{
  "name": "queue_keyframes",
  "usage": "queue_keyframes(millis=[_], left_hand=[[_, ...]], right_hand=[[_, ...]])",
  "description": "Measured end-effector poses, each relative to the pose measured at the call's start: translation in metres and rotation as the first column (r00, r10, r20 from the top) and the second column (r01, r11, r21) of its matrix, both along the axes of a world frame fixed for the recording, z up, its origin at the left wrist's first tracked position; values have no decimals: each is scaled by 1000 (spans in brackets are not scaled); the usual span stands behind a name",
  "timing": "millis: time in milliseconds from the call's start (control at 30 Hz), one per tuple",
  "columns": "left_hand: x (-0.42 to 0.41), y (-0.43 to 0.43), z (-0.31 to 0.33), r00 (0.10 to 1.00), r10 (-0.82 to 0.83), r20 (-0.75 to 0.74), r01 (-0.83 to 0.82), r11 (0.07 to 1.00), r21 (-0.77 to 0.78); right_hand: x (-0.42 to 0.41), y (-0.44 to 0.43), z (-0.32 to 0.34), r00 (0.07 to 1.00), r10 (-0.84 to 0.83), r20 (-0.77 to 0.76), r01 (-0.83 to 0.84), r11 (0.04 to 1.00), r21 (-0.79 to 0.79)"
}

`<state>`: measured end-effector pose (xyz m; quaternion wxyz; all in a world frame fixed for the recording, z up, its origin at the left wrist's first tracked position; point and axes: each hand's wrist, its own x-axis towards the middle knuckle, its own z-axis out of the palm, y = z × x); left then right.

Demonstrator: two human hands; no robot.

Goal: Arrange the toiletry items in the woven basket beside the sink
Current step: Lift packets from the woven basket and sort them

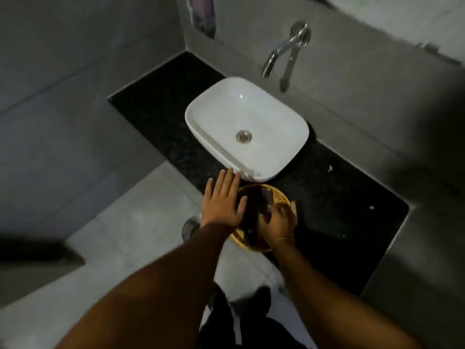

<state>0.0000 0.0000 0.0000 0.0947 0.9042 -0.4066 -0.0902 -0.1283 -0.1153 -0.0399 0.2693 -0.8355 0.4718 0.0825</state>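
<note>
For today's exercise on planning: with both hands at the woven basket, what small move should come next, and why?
Probably the right hand should lay the dark item it grips flat inside the woven basket and let go. The left hand is open, fingers spread over the basket's left rim, seemingly steadying it; other dark items already lie inside.

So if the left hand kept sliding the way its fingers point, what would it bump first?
Probably the near rim of the white sink. The left hand is flat, its fingers almost there, though height is unclear.
</note>
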Motion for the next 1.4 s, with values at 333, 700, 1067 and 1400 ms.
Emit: queue_keyframes(millis=[333, 700, 1067, 1400], left_hand=[[-21, 33, -37, 996, 76, -38, -73, 995, 65], [0, -40, 51, 932, 136, -335, -193, 971, -141], [14, -58, 83, 907, 47, -417, -206, 916, -345], [2, -51, 103, 397, -127, -909, -476, 818, -323]], right_hand=[[0, -10, -23, 977, -211, -15, 211, 966, 148], [-17, -5, 25, 898, -225, 379, 118, 951, 285], [-33, -32, 69, 884, 16, 467, -66, 994, 90], [-11, -26, 82, 775, -223, 592, -33, 921, 389]])
